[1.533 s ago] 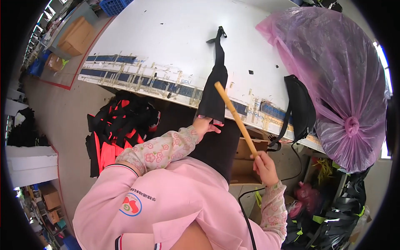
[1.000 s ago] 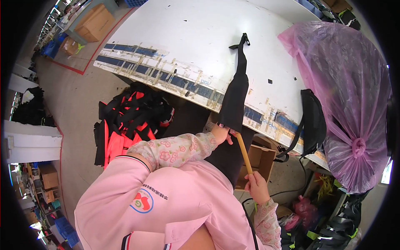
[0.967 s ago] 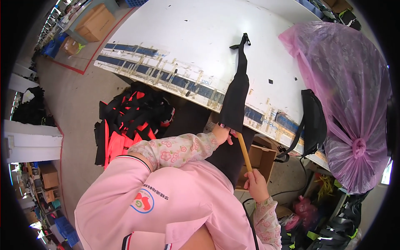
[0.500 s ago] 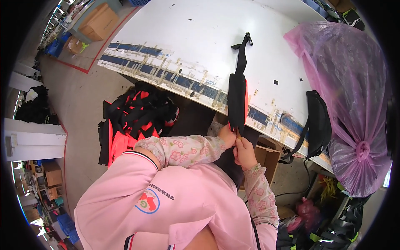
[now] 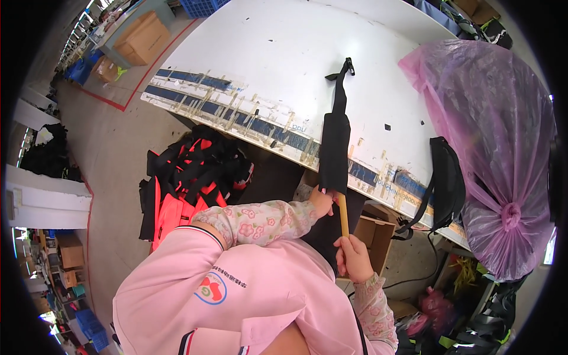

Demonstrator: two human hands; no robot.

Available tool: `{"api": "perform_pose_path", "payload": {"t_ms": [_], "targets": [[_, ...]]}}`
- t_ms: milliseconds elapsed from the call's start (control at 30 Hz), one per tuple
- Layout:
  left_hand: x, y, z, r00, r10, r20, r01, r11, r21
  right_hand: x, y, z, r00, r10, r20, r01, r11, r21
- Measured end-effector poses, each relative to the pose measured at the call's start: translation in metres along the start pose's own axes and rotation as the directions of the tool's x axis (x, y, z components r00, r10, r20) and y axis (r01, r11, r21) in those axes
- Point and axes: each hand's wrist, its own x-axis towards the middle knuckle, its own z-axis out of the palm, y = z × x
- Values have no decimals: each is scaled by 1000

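Note:
A long black padded strap lies across the white table, its lower end hanging past the near edge. At the far end, a narrower webbing piece carries a small black buckle. My left hand is closed on the near end of the strap. Out of that end comes a slim yellowish stick, slanting down to my right hand, which grips its lower end. Whether the stick's upper end is inside the strap I cannot tell.
The white table has worn tape along its near edge. A black waist bag and a tied pink plastic bag are at the right. Below left lies a pile of black and red straps. A cardboard box stands beneath the table.
My right hand has moved down, away from my left, and a length of the yellowish stick now shows between them. The strap has turned slightly, hiding its red edge.

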Motion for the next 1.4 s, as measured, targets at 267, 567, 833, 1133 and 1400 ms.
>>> {"api": "perform_pose_path", "payload": {"t_ms": [267,567,833,1133,1400], "targets": [[-9,16,20,989,143,-22,-145,973,-177,-24,14,19,997,73,-31,-41,809,586],[-9,19,14,991,134,1,-133,987,-90,58,-7,24,992,-27,-120,92,812,576],[8,-5,-1,967,248,51,-246,968,-51,81,-14,29,975,-50,-217,145,883,447],[-3,21,-6,992,55,114,-43,994,-105,4,40,15,966,-150,-210,165,985,55],[7,12,-12,982,60,177,-57,998,-25,-17,49,2,976,-150,-157,122,978,-172]]}}
